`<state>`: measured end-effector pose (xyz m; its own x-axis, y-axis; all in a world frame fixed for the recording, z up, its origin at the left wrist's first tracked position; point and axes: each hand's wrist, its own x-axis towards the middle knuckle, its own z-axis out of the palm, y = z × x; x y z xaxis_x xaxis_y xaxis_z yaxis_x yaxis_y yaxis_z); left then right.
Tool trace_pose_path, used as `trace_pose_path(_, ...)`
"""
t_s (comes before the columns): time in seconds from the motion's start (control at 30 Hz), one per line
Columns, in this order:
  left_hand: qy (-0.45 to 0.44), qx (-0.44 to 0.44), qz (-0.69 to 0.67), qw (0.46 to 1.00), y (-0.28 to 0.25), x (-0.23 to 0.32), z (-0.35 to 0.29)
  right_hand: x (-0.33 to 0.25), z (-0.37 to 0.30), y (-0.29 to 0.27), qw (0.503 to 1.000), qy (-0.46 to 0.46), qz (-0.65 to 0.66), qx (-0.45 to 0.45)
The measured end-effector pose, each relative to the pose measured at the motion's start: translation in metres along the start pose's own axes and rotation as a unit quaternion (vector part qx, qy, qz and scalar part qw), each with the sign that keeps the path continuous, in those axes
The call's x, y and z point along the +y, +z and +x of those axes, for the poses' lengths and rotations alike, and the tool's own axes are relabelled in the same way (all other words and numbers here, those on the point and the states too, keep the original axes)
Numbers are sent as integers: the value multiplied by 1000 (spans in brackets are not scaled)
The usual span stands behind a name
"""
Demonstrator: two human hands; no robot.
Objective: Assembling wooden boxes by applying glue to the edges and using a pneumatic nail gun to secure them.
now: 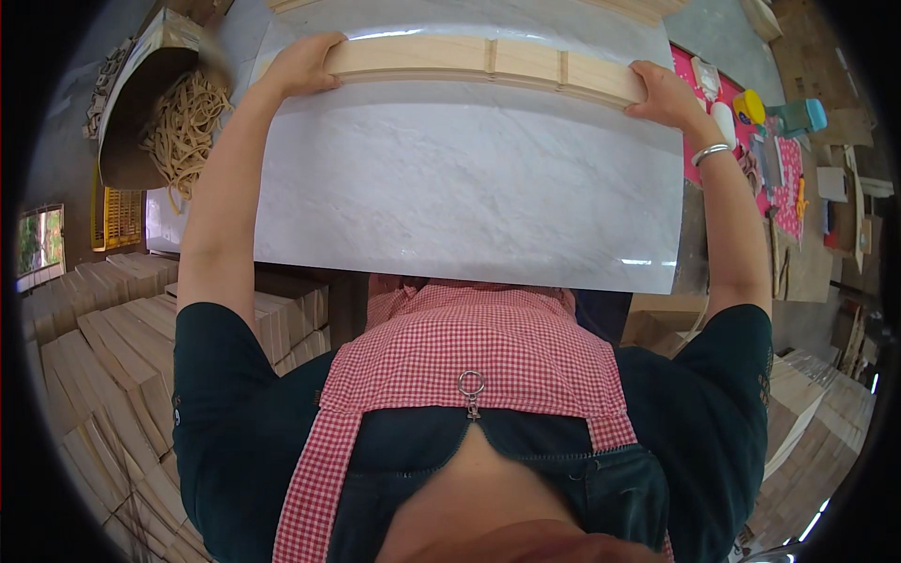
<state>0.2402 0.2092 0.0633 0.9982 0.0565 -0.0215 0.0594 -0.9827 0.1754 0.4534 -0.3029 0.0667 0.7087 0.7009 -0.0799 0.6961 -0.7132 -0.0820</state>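
A long row of pale wooden blocks (483,60) lies end to end across the far side of a white marble-look tabletop (469,188). My left hand (302,66) grips the row's left end. My right hand (664,94), with a silver bracelet on the wrist, presses against the row's right end. Both arms reach straight out over the table. A red checked apron hangs below me at the table's near edge.
A cardboard bin of tan rubber bands (183,127) stands at the left. Stacks of wooden pieces (103,375) fill the lower left and also the lower right (817,422). A pink tray with bottles and small tools (760,141) sits at the right.
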Motion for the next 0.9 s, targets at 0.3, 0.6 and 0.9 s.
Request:
trace_pose_path(0.3,-26,-83,-24,996,4,21,-50,-7,-51,-1,999,-36,27,-10)
trace_pose_path(0.6,-6,30,-60,998,22,27,-88,-22,-87,6,998,-15,-7,52)
trace_pose_path(0.9,2,124,-103,987,46,49,-118,-16,-119,24,995,-23,26,90)
